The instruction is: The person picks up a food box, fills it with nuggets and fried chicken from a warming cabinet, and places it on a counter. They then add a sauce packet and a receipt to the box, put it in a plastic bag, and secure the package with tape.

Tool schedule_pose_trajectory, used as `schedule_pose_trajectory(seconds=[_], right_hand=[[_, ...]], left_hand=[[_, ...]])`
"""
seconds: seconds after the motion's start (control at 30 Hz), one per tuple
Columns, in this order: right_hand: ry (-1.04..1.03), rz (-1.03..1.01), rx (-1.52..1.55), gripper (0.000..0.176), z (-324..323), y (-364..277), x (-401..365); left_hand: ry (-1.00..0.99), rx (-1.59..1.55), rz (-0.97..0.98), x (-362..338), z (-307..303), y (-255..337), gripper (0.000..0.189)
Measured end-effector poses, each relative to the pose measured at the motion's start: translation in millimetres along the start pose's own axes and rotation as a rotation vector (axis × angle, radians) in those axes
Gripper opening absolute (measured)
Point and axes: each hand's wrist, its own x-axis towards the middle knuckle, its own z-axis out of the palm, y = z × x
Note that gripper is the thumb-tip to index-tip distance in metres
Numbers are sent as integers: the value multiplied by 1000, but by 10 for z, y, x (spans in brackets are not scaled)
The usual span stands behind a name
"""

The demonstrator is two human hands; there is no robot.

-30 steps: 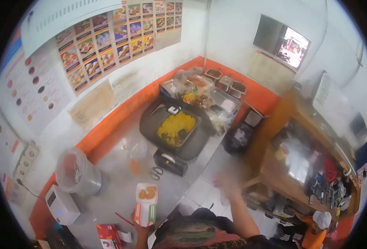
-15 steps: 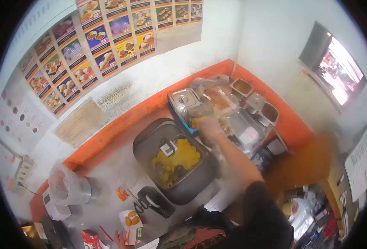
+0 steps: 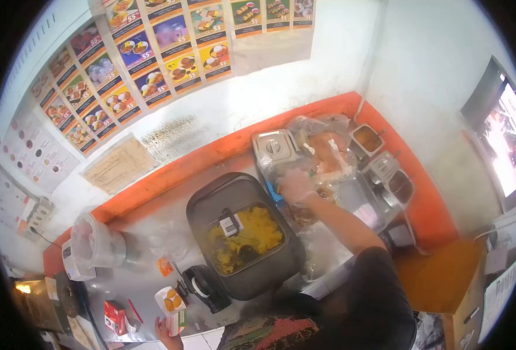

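Note:
My left hand (image 3: 165, 335) holds a small paper food box (image 3: 172, 304) with fried pieces in it, low at the counter's near edge. My right hand (image 3: 296, 185), in a thin clear glove, reaches across the counter into clear plastic bags of food (image 3: 326, 153) behind the fryer; whether it grips anything there is hidden. A dark deep fryer (image 3: 243, 233) full of yellow food sits between the two hands.
A lidded steel container (image 3: 274, 146) and several sauce tubs (image 3: 380, 158) line the orange wall. A tape dispenser (image 3: 202, 286), a clear plastic jar (image 3: 94, 242), a white device (image 3: 71, 262) and a red box (image 3: 115, 315) sit on the steel counter (image 3: 147, 245). Menu posters cover the wall.
My right hand swung from low over the floor up to the plastic bags behind the fryer. My view turned left and down toward the counter. My left hand kept holding the box.

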Motion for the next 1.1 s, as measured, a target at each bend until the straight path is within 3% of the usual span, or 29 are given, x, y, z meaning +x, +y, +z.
schedule_pose_trajectory(seconds=[0.13, 0.23, 0.33, 0.43, 0.53, 0.6, 0.7, 0.87, 0.97, 1.07, 1.1], right_hand=[[85, -77, -162, 25, 193, 50, 40], [-166, -118, -139, 25, 76, 77, 56], [-106, -36, -11, 25, 265, 233, 191], [-193, -256, -225, 25, 278, 302, 310], [-205, -266, -292, 30, 204, 282, 346], [-107, -81, -137, 35, 850, 503, 543], [-70, 258, 153, 46, 1152, 542, 623], [-49, 504, 352, 35, 737, 310, 410], [-71, 493, 283, 26, 492, 129, 276], [-111, 448, 247, 25, 532, 162, 321], [-59, 468, 250, 37, 651, 198, 372]], left_hand=[[-6, 1, -60, 44, -37, 46, 64], [1, 36, 28, 125, -99, 158, 64], [8, 56, 28, 148, -86, 175, 61], [-2, 0, -9, 215, -153, 314, 58], [-30, 19, 8, 266, -166, 323, 55], [3, 2, -7, 260, -149, 311, 52], [30, -43, -38, 225, -126, 345, 48], [21, -33, -46, 230, -180, 408, 47], [-21, -15, -91, 232, -218, 411, 47], [-22, 43, -15, 219, -231, 409, 48], [-13, 45, -14, 215, -231, 396, 48]])
